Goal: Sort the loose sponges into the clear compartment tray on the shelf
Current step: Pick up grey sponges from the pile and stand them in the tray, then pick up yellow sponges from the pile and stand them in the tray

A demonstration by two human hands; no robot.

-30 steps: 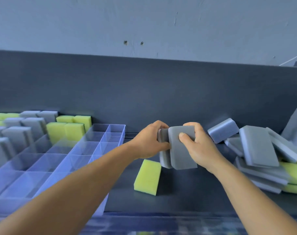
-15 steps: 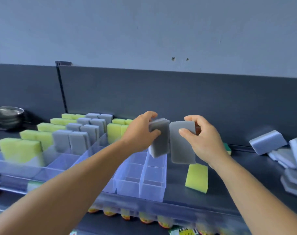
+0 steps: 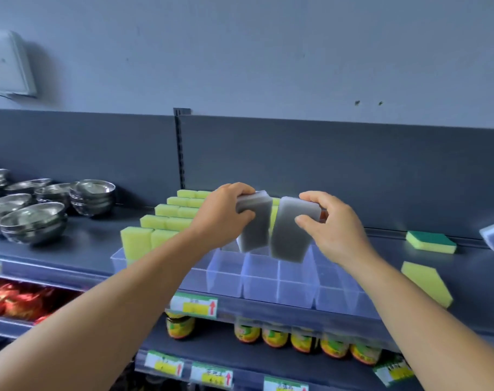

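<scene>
Two grey sponges held above the open cells of the tray, one per hand.

Far left on the shelf (image 3: 79, 244): metal bowls (image 3: 32, 221), not involved. Clear tray (image 3: 268, 280): yellow sponges (image 3: 166, 221) stand upright in the left cells, near cells bare. Left hand (image 3: 223, 215) pinches a grey sponge (image 3: 255, 221) by its top edge; right hand (image 3: 334, 230) pinches a second grey sponge (image 3: 292, 232), both hanging just beside each other. Risks (judged): the foam may catch a cell wall and fold instead of seating; the two could jam if aimed at one cell; a top-edge pinch lets a sponge swing or slip. Loose sponge (image 3: 425, 280) at right sits near the shelf's near edge and could be knocked off by the right arm.
</scene>
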